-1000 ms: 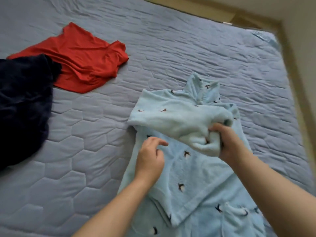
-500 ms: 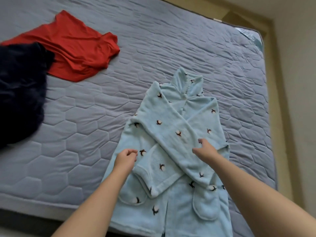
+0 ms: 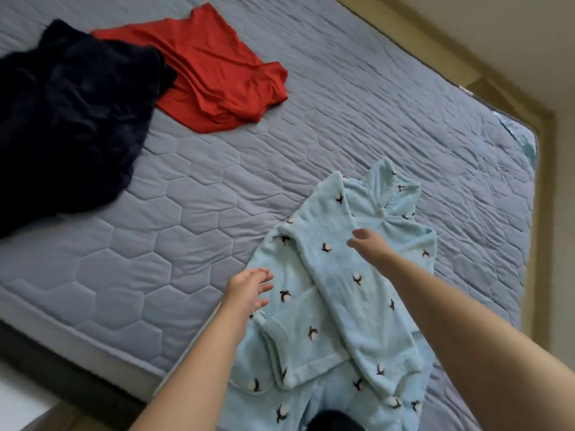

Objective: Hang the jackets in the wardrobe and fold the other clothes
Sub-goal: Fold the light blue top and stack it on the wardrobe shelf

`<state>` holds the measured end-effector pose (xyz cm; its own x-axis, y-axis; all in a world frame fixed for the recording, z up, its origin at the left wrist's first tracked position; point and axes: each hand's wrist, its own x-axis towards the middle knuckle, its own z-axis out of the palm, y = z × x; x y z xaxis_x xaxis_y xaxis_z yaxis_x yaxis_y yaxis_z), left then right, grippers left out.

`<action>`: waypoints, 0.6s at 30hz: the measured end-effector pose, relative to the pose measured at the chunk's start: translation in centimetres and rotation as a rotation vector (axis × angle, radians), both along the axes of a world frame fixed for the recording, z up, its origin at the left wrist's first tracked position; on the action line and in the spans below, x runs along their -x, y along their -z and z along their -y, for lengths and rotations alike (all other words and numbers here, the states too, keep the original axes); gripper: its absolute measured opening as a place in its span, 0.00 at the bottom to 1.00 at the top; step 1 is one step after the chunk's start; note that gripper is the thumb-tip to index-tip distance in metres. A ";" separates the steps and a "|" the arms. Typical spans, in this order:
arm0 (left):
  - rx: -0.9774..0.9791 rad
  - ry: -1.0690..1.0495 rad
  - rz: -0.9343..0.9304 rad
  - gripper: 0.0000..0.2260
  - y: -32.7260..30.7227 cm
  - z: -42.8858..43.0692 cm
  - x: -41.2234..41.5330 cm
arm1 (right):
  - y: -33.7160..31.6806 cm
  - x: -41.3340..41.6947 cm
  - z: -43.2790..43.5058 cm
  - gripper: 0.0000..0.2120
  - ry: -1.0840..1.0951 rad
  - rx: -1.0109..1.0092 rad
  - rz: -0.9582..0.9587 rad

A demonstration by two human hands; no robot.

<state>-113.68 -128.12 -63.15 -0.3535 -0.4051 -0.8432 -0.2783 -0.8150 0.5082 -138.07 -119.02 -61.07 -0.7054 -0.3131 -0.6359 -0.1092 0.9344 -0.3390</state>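
Both hands have loose, spread fingers and hold nothing. The left hand (image 3: 249, 290) is at the left edge of the pale blue fleece garment (image 3: 342, 306), and the right hand (image 3: 370, 244) is over its folded sleeve. Beneath them lies a grey quilted mattress (image 3: 186, 244). Far left of the hands lie a red top (image 3: 211, 73) and a dark garment (image 3: 68, 113). To the right are a wooden frame (image 3: 546, 181) and a beige wall (image 3: 513, 32).

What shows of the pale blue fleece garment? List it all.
The pale blue garment looks like fluffy fleece printed with dark-and-white sprigs. Its collar points away; both sleeves are folded across the front, one over the other. It lies on the grey mattress near its front edge. The open left hand is at its left side, the open right hand over the upper sleeve; contact unclear.
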 end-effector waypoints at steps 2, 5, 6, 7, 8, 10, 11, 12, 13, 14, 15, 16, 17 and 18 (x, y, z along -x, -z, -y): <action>-0.015 -0.063 -0.028 0.07 2.3 0.0 1.6 | 2.8 2.3 1.8 0.22 0.030 0.091 -0.022; -0.066 -0.138 -0.026 0.04 5.9 0.0 5.2 | 7.1 5.5 4.2 0.12 0.080 0.292 -0.066; -0.083 -0.148 -0.022 0.04 6.9 0.1 6.5 | 8.3 6.6 4.9 0.11 0.084 0.352 -0.089; -0.102 -0.160 -0.031 0.04 7.9 0.2 7.9 | 9.3 7.7 5.6 0.12 0.084 0.386 -0.103; -0.126 -0.179 -0.058 0.04 8.8 0.4 9.2 | 10.2 8.8 6.3 0.15 0.084 0.401 -0.102; -0.186 -0.225 -0.150 0.06 10.0 0.8 11.7 | 11.1 10.8 7.5 0.15 0.108 0.411 -0.033; -0.211 -0.247 -0.197 0.07 10.5 1.0 12.7 | 11.3 11.5 8.0 0.14 0.120 0.409 0.017; -0.229 -0.272 -0.236 0.09 11.0 1.3 13.7 | 11.5 12.0 8.3 0.12 0.125 0.402 0.060; -0.232 -0.308 -0.260 0.10 11.5 1.5 14.5 | 11.6 12.5 8.6 0.11 0.120 0.384 0.091; -0.223 -0.367 -0.270 0.12 11.9 1.8 15.3 | 11.8 12.8 8.9 0.09 0.117 0.372 0.119; -0.198 -0.445 -0.266 0.13 12.3 2.2 15.8 | 12.0 13.2 9.3 0.07 0.119 0.380 0.154; -0.159 -0.525 -0.264 0.12 12.9 2.5 16.2 | 12.2 13.6 9.8 0.05 0.136 0.427 0.197; -0.113 -0.584 -0.260 0.10 13.2 2.9 16.4 | 12.4 14.0 10.3 0.04 0.171 0.515 0.242; -0.073 -0.619 -0.254 0.08 13.5 3.2 16.5 | 12.6 14.4 11.0 0.04 0.216 0.619 0.275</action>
<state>-130.18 -131.29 -76.68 -0.2656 -0.5422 -0.7972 0.3725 -0.8204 0.4339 -152.44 -129.98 -73.67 -0.6316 -0.5460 -0.5504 0.2227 0.5523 -0.8034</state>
